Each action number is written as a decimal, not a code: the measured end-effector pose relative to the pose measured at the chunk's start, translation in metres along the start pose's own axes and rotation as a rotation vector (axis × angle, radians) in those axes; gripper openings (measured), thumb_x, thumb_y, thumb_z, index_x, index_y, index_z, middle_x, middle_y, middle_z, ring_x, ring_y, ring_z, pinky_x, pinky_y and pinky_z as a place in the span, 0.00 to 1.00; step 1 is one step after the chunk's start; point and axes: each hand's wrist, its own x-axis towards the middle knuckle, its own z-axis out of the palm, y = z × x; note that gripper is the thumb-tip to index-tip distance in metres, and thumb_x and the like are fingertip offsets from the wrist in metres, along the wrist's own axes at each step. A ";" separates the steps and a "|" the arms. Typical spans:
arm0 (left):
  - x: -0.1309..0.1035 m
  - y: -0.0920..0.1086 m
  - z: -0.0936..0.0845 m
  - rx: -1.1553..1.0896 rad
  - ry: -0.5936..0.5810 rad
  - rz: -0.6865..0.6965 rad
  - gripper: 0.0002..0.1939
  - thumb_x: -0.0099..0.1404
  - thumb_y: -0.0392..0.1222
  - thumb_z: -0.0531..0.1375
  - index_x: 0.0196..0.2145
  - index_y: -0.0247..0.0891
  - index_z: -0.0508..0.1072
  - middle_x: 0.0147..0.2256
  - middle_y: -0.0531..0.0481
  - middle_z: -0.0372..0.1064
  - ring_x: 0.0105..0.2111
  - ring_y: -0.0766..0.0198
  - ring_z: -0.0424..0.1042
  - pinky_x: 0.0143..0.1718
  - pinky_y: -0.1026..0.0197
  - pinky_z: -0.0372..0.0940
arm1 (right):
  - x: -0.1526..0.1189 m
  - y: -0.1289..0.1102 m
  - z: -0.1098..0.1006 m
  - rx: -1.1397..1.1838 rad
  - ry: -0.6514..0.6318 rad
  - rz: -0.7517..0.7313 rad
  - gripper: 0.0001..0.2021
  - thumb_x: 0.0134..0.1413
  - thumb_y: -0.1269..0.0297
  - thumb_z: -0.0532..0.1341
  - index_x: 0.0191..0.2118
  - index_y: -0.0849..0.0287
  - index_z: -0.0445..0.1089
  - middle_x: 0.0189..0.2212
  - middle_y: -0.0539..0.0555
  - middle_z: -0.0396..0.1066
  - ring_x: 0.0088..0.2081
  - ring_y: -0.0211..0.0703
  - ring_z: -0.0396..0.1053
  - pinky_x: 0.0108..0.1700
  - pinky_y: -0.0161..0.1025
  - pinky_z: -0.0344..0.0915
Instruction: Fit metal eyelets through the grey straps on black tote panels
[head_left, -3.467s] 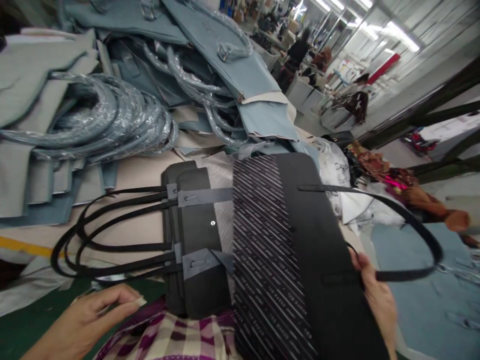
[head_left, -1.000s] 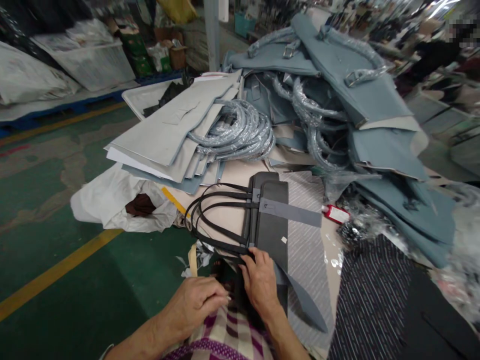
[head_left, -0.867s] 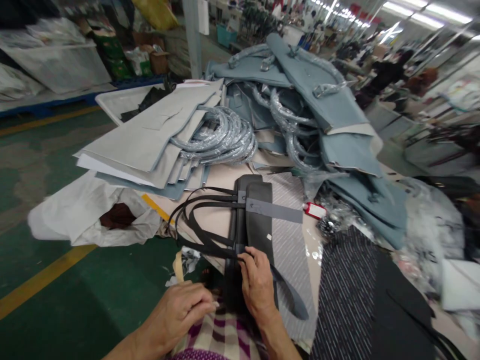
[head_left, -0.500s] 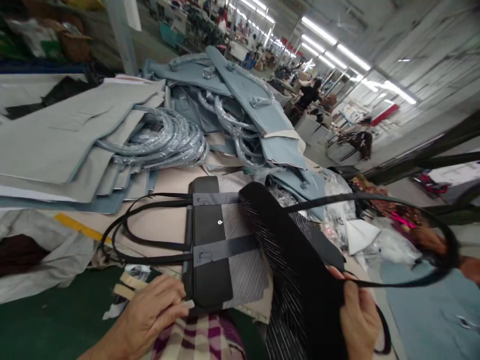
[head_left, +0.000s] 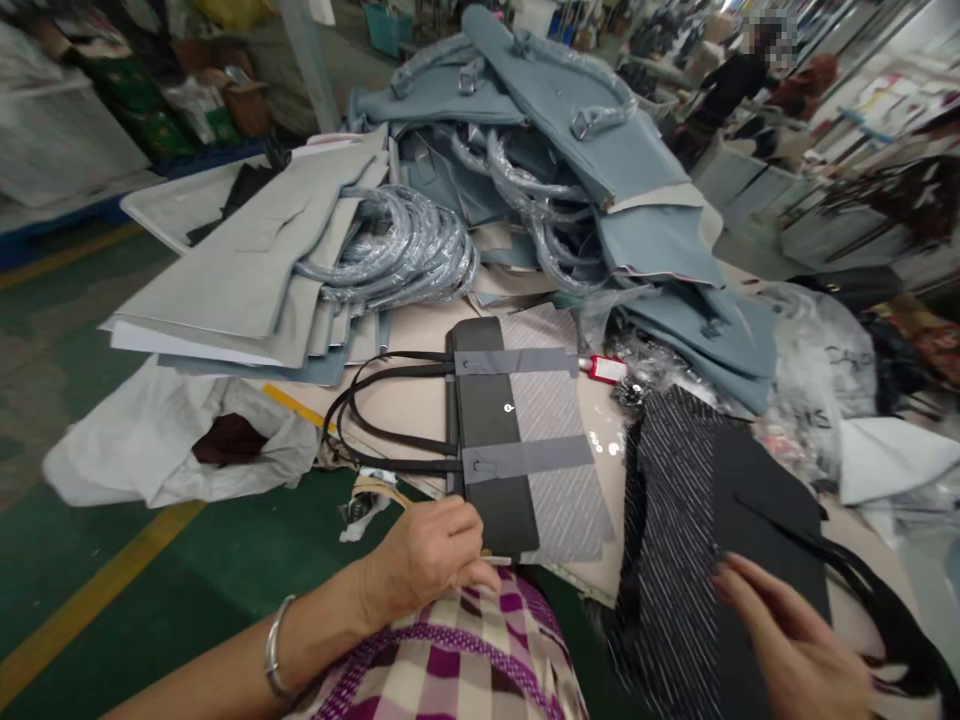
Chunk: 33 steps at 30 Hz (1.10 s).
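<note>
The black bag panel (head_left: 757, 520) lies at the table's right edge, its long axis running away from the person, its striped lining (head_left: 667, 520) printed with lettering too small to read. The right hand (head_left: 787, 640) rests on it, fingers spread. The left hand (head_left: 431, 550), curled, seems to pinch a thin stick beside the grey bag (head_left: 517, 440), whose handles (head_left: 375, 420) point left.

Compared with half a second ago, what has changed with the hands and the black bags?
The right hand has let go of the thin strap it was lifting; the striped black bag piece now lies flat on the table, with that hand resting open on it. The left hand has stayed at the near edge of the dark bag with grey straps, pinching a small pale strip. That bag and the blue pile have not moved.
</note>
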 end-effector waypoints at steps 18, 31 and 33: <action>-0.019 -0.002 -0.002 0.002 -0.141 -0.242 0.15 0.74 0.42 0.48 0.32 0.36 0.68 0.28 0.51 0.65 0.28 0.64 0.65 0.28 0.62 0.58 | -0.072 -0.116 0.153 0.153 -0.723 -1.027 0.08 0.59 0.77 0.55 0.39 0.58 0.68 0.29 0.52 0.71 0.30 0.40 0.68 0.33 0.38 0.66; -0.017 -0.018 -0.003 -0.284 0.091 -0.537 0.08 0.71 0.37 0.54 0.33 0.36 0.70 0.28 0.52 0.67 0.29 0.67 0.67 0.32 0.64 0.58 | 0.032 -0.091 0.254 0.300 -0.694 -0.003 0.20 0.47 0.47 0.64 0.32 0.62 0.74 0.21 0.53 0.72 0.23 0.41 0.68 0.28 0.38 0.68; -0.024 -0.022 0.000 -0.315 0.072 -0.662 0.09 0.72 0.38 0.53 0.34 0.37 0.70 0.30 0.52 0.68 0.31 0.67 0.67 0.34 0.65 0.59 | 0.053 -0.087 0.269 0.284 -0.694 0.002 0.22 0.45 0.45 0.65 0.33 0.63 0.75 0.22 0.53 0.72 0.23 0.40 0.67 0.27 0.37 0.66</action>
